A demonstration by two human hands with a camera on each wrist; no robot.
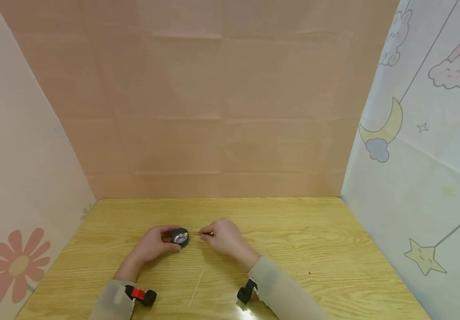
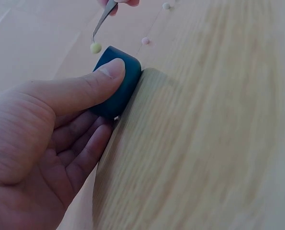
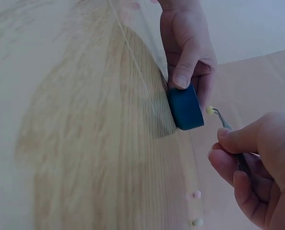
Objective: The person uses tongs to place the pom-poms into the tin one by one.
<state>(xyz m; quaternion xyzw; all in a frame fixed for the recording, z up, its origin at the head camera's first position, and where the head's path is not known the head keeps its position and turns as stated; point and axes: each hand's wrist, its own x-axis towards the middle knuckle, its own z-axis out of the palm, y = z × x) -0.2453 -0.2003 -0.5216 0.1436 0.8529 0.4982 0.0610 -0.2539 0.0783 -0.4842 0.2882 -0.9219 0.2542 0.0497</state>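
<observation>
My left hand (image 1: pixel 151 244) grips a small dark blue round container (image 2: pixel 118 86) between thumb and fingers, its opening tilted toward the head camera and the other hand. Something pinkish shows inside it in the head view. To the right, my right hand (image 1: pixel 224 236) pinches a pair of metal tweezers (image 3: pixel 221 120) pointing left. A small yellow ball (image 3: pixel 210 110) sits at the tweezers' bent tips, just off the container's mouth in both wrist views. From the head, that ball (image 1: pixel 186 234) overlaps the container's rim.
Small pale balls, one pinkish (image 2: pixel 145 41) and one whitish (image 2: pixel 166 5), lie beyond the container. The wood-grain table (image 1: pixel 286 249) carries a thin pale line (image 1: pixel 196 288) and a tiny dark speck (image 1: pixel 309 273). An orange-brown backdrop (image 1: pixel 222 111) and printed side walls enclose it.
</observation>
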